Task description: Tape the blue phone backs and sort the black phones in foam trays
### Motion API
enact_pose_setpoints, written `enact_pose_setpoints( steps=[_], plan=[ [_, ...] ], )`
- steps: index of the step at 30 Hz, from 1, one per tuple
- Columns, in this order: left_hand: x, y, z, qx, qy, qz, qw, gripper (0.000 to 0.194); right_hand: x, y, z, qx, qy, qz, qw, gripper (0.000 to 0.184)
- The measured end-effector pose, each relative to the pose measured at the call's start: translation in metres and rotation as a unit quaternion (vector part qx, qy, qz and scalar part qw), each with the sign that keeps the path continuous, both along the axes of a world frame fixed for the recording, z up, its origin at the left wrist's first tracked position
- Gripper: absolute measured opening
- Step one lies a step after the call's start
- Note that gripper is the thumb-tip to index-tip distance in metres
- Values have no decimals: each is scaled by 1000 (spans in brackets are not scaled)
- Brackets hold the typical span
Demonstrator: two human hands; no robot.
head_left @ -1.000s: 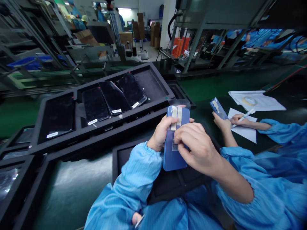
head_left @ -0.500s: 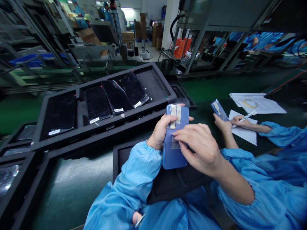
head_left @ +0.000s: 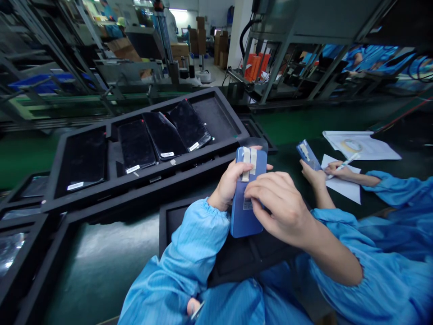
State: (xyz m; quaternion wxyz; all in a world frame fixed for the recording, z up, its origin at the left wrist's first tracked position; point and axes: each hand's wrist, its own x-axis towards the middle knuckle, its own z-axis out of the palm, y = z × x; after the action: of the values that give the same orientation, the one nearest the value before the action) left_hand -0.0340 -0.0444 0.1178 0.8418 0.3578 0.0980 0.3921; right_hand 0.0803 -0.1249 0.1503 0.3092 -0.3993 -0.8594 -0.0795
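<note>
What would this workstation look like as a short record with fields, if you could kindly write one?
Left hand: grips a rounded blue rectangular device; thumb over beige tape strips
Right hand: curled fingers at the small printed rectangular label on the device; contact unclear
Black rectangular tray: four glossy dark flat panels, each with a white label
Co-worker at right: one hand holds a second blue device, the other hand a white pen at a white paper sheet
Clothing: light blue sleeves on both people

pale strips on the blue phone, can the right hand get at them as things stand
Probably yes: the right hand is close below the pale strips, whose lower ends look bare, though the thumb of the left hand partly covers them.
</note>
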Motion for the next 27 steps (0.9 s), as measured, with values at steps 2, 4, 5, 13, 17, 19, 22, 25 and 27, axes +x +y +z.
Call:
enact_pose_setpoints(
  steps=[2, 4, 5, 13, 17, 19, 22, 25, 27],
  plan=[
    [1, 0, -1, 1, -9, -1, 1000, 27, 1, 1, 1, -8, -8, 4, 1000, 13],
    [2, 0, -1, 6, -21, 10, 1000, 20, 1, 2, 2, -15, -22, 9, 1000, 14],
    [2, 0, -1, 7, -31, 23, 999, 15, 2, 3, 3, -16, -31, 10, 999, 14],
    [2, 0, -2, -19, -52, 73, 996, 6, 3, 7, 9, -11, -71, 18, 997, 11],
    [2, -1, 1, -38, -51, 88, 994, 5, 2, 6, 10, -5, -74, 17, 997, 11],
    [2, -2, 2, -49, -40, 93, 994, 6, 2, 6, 10, -3, -79, 16, 997, 11],
    [2, -1, 1, -50, -18, 104, 993, 8, 2, 6, 11, -9, -84, 13, 996, 12],
    [3, 0, 0, -38, -4, 116, 993, 9, 2, 7, 13, -22, -85, 12, 996, 12],
    [3, 0, 0, -31, -4, 119, 992, 9, 2, 7, 14, -28, -87, 13, 996, 13]
  ],
)
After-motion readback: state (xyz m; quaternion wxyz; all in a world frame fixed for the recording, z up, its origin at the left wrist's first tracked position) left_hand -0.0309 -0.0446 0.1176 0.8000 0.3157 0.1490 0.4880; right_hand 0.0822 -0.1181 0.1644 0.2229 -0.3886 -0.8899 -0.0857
